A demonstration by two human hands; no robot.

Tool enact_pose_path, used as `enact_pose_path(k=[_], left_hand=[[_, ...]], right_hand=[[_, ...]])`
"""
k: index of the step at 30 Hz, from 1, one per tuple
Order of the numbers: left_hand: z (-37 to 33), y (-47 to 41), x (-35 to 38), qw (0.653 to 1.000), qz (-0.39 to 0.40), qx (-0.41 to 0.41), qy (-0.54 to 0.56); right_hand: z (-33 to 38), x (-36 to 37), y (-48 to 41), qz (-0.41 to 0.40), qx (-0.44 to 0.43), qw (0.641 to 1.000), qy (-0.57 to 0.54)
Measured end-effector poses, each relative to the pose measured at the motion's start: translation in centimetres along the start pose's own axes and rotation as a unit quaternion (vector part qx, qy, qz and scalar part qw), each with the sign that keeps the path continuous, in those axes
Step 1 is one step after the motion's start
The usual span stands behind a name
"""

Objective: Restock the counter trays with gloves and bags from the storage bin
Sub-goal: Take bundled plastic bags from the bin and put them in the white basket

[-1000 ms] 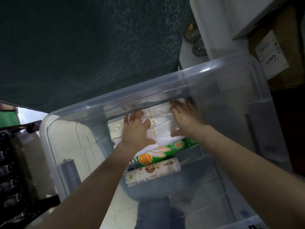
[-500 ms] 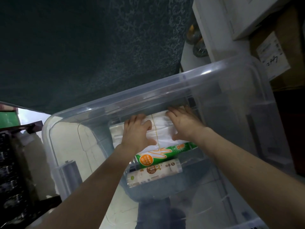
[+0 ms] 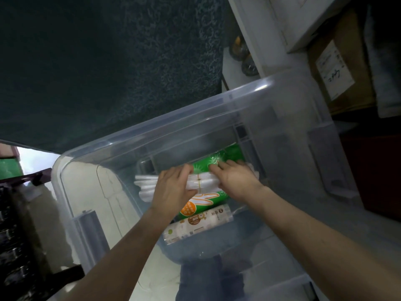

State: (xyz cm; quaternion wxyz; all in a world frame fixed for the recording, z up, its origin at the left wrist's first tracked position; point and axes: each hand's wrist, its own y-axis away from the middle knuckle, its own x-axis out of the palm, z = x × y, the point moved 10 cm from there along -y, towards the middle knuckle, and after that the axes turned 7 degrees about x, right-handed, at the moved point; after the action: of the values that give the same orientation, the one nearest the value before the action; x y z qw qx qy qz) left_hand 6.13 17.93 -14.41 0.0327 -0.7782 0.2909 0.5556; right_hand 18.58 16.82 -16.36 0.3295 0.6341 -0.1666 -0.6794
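Both my hands reach into a clear plastic storage bin (image 3: 195,118). Between them is a white bundle of bags (image 3: 204,183) tied with a thin yellow band. My left hand (image 3: 173,190) grips its left half and my right hand (image 3: 236,181) grips its right half. The bundle is tilted up on edge. Behind it lies a green packet (image 3: 225,157). Below it lie a green and orange glove pack (image 3: 195,205) and a white roll pack (image 3: 199,222), flat on the bin's floor.
A dark patterned surface (image 3: 108,61) fills the upper left. White shelving (image 3: 271,29) and a cardboard box (image 3: 338,68) with a label stand at the upper right. Dark racks (image 3: 13,235) stand at the left. A pale tiled floor (image 3: 91,187) shows through the bin.
The white bundle lay flat under my palms; now both hands have closed on it and tipped it up on edge, which uncovers the green packet behind it.
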Motion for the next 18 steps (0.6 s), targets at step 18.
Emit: enact_pose_path(k=[18], left_hand=[[-14.3, 6.6, -12.1, 0.992, -0.004, 0.12, 0.041]], right_hand=[[-2.4, -12.7, 21.2, -0.225, 0.047, 0.973, -0.025]])
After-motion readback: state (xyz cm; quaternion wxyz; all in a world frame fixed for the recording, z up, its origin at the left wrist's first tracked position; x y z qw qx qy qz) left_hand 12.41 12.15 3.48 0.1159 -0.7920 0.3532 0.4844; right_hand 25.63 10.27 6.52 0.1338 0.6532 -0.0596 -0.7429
